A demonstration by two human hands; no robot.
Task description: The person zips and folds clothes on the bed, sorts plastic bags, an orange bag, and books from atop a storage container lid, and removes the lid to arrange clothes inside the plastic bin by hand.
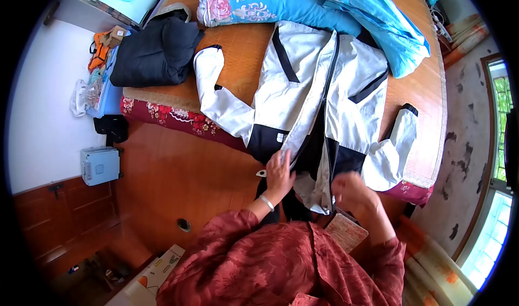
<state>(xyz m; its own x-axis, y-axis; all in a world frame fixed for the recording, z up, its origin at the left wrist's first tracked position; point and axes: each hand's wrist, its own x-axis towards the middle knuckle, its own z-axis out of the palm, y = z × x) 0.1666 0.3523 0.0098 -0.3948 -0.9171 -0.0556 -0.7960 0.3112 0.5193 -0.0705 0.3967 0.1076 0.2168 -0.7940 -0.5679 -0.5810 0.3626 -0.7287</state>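
Observation:
A white and black zip jacket [292, 57] lies unzipped on the bed, its hem toward the pillow and its collar end hanging over the near edge. One sleeve [221, 103] bends out to the left, the other [397, 149] to the right. My left hand [280, 177], with a bracelet at the wrist, pinches the jacket's left front edge near the black shoulder panel. Beside the right front edge, close to the collar, is my right hand [354, 191]. Its fingers look curled but are blurred, and I cannot tell whether they grip the fabric.
A blue floral pillow [286, 6] and blue fabric [384, 25] lie at the bed's far side. A folded black garment [157, 52] rests at the left. On the floor stand a light-blue case [100, 165] and a cardboard box [157, 273]. Curtains [438, 263] hang at the right.

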